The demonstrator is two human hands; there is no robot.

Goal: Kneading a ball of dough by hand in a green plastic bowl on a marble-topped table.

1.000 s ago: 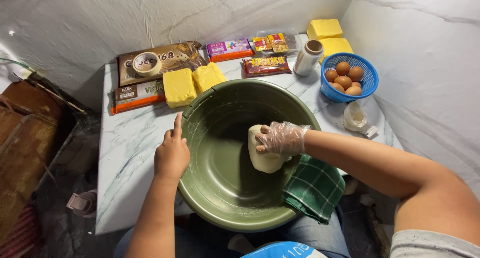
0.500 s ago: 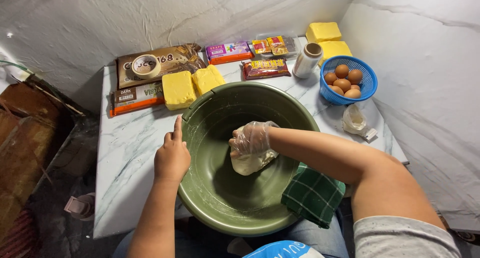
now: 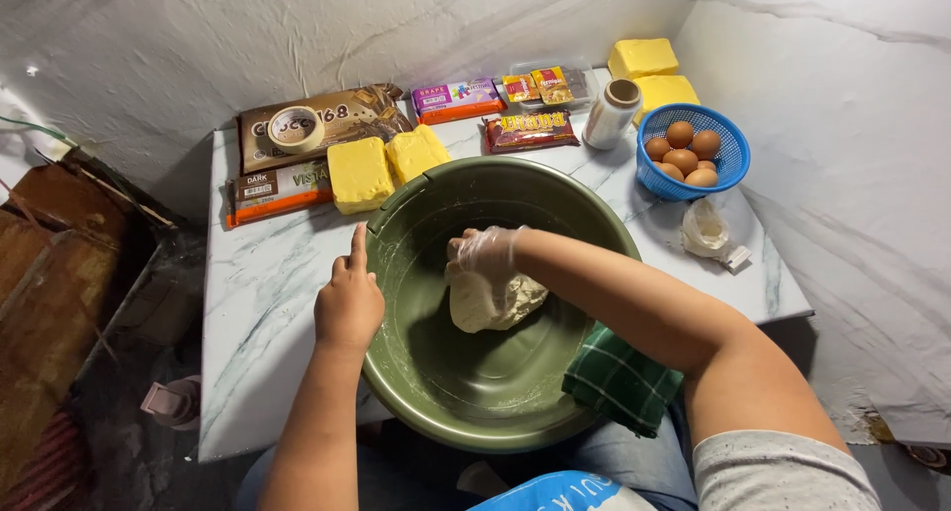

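— Where was the dough [image 3: 495, 301]?
— In the middle of the green bowl [image 3: 466, 392]. The gloved right hand [image 3: 483, 258] pressed on it, fingers curled.
— And the left hand [image 3: 349, 306]?
— At nine o'clock, gripping the rim, one finger pointing up.

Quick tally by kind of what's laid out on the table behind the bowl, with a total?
Yellow butter blocks: 4
Flat wrapped packets: 4
Eggs in the blue basket: 5 visible
Tape roll: 1
Clear tray of small sachets: 1
Film roll: 1
Crumpled clear bag: 1
Total: 17
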